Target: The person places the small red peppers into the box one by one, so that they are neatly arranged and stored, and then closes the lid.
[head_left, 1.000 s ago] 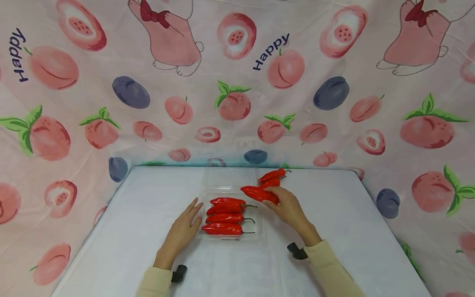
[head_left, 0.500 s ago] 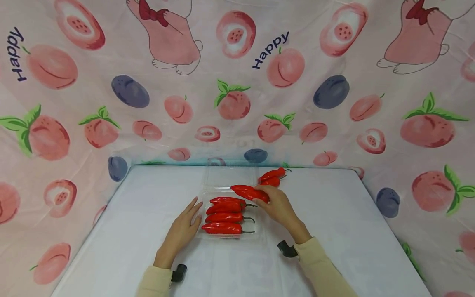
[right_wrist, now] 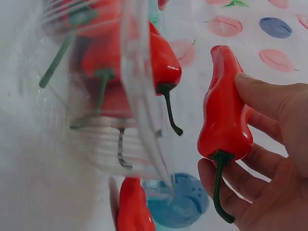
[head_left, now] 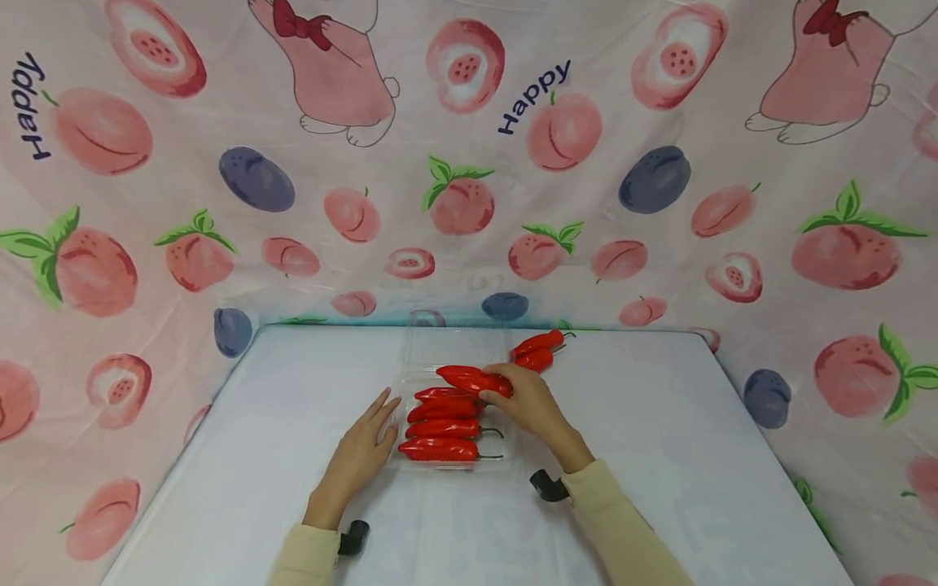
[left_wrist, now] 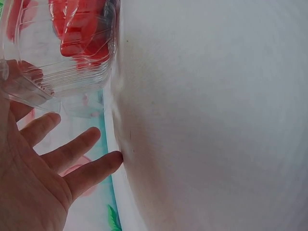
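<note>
A clear plastic clamshell box (head_left: 510, 456) stands mid-table with its lid (head_left: 456, 346) folded back. Several red chili peppers (head_left: 440, 450) lie inside it in a row, tips left and stems right. Over the back part of the box, my right hand (head_left: 533, 407) pinches another red chili pepper (right_wrist: 224, 106) between thumb and fingers; its green stem hangs toward the palm in the right wrist view. My left hand (head_left: 359, 448) rests at the box's left side, fingers extended and spread, with fingertips right at the clear wall (left_wrist: 72, 82).
Two more red chili peppers (head_left: 541, 348) lie at the table's back edge, right of the lid. White cloth covers the table (head_left: 659, 423). Behind it hangs a fruit-printed curtain (head_left: 469, 277). A black wrist camera (head_left: 548, 486) sticks out from the right sleeve.
My right hand has carried its chili pepper left, from beside the two loose peppers to over the back of the box. The left hand stays in place.
</note>
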`<action>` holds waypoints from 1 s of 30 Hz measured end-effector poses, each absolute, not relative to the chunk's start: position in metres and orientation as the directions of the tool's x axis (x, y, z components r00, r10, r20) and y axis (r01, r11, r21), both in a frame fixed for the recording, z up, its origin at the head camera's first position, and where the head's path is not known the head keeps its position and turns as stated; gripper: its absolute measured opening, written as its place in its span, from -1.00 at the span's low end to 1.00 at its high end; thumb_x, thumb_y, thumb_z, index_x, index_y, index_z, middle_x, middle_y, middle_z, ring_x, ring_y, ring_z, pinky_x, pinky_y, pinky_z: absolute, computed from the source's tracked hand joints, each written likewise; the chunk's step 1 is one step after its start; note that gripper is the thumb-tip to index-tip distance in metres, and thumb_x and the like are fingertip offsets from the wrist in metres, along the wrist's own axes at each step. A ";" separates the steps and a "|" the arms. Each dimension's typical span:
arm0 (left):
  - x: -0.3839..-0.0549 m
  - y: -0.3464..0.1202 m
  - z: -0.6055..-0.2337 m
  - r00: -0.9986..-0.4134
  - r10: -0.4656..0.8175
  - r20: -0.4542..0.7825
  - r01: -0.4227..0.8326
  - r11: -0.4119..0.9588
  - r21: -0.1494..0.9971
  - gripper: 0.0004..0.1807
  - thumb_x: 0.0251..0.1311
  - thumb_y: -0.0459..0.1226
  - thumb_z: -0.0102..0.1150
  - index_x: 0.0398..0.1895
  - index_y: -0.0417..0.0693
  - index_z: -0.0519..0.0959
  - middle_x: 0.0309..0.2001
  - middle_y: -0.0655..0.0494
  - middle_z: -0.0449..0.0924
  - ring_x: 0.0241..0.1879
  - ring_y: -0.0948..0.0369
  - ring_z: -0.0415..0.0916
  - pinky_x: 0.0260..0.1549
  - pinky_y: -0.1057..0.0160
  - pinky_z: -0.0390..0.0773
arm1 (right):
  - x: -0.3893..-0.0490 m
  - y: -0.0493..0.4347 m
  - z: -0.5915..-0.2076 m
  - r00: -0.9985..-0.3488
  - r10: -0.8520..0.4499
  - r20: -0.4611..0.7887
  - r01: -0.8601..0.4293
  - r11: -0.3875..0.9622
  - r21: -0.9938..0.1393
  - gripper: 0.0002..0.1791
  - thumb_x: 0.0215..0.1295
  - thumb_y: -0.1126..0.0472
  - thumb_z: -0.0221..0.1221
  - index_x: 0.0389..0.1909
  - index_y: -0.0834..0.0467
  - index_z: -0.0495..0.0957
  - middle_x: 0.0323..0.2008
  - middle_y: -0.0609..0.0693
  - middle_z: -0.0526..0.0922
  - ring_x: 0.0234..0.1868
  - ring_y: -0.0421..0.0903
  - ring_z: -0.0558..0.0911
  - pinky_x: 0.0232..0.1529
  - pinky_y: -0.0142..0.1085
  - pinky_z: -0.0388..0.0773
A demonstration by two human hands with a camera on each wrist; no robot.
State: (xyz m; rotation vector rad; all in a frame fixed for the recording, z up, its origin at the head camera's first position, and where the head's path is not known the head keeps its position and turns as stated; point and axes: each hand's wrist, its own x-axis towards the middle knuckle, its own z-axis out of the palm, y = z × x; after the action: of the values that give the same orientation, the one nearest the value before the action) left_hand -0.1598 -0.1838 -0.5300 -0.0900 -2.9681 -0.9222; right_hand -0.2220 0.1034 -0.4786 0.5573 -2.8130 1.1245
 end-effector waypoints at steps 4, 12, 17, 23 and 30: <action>-0.160 -0.183 -0.529 -0.997 0.047 0.054 0.069 0.821 0.566 -0.42 0.38 -0.10 0.05 0.46 0.14 0.30 0.55 0.14 0.10 0.46 -0.04 0.22 0.29 -0.20 0.38 | -0.225 0.098 -0.481 -0.934 -0.314 0.170 -0.344 0.666 -0.662 -0.50 0.18 0.05 0.36 0.16 0.02 0.58 0.07 -0.06 0.68 0.06 -0.06 0.63 0.12 -0.09 0.64; -0.159 -0.182 -0.527 -0.997 0.055 0.056 0.077 0.828 0.555 -0.44 0.38 -0.14 0.04 0.45 0.11 0.32 0.54 0.11 0.12 0.45 -0.04 0.24 0.32 -0.18 0.36 | -0.227 0.090 -0.477 -0.932 -0.337 0.131 -0.333 0.656 -0.677 -0.52 0.21 0.06 0.34 0.16 0.03 0.57 0.07 -0.04 0.68 0.06 -0.05 0.63 0.10 -0.10 0.65; -0.159 -0.182 -0.527 -0.997 0.055 0.059 0.079 0.828 0.554 -0.43 0.38 -0.13 0.04 0.45 0.12 0.31 0.55 0.12 0.11 0.46 -0.03 0.23 0.33 -0.18 0.36 | -0.231 0.086 -0.473 -0.933 -0.347 0.100 -0.325 0.686 -0.651 -0.53 0.22 0.05 0.33 0.17 0.01 0.57 0.08 -0.06 0.67 0.05 -0.07 0.62 0.09 -0.13 0.65; -0.160 -0.181 -0.527 -0.997 0.044 0.057 0.068 0.832 0.551 -0.42 0.37 -0.12 0.05 0.45 0.13 0.31 0.55 0.12 0.11 0.46 -0.04 0.22 0.32 -0.20 0.36 | -0.236 0.084 -0.470 -0.929 -0.364 0.071 -0.325 0.706 -0.630 -0.56 0.23 0.04 0.33 0.13 0.01 0.59 0.01 -0.08 0.70 -0.05 -0.11 0.62 0.03 -0.16 0.66; -0.160 -0.182 -0.529 -0.997 0.049 0.060 0.074 0.829 0.555 -0.43 0.38 -0.13 0.05 0.45 0.11 0.31 0.55 0.10 0.11 0.46 -0.06 0.23 0.30 -0.21 0.37 | -0.236 0.085 -0.469 -0.925 -0.377 0.042 -0.320 0.716 -0.620 -0.57 0.22 0.05 0.33 0.11 0.00 0.60 -0.03 -0.08 0.70 -0.12 -0.13 0.60 -0.02 -0.20 0.66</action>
State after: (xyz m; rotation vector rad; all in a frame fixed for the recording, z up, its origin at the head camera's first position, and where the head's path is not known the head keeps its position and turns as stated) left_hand -0.1603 -0.1817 -0.5286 -0.0996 -2.9630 -0.9013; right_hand -0.2359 0.0849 -0.4692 0.6080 -2.9906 1.0547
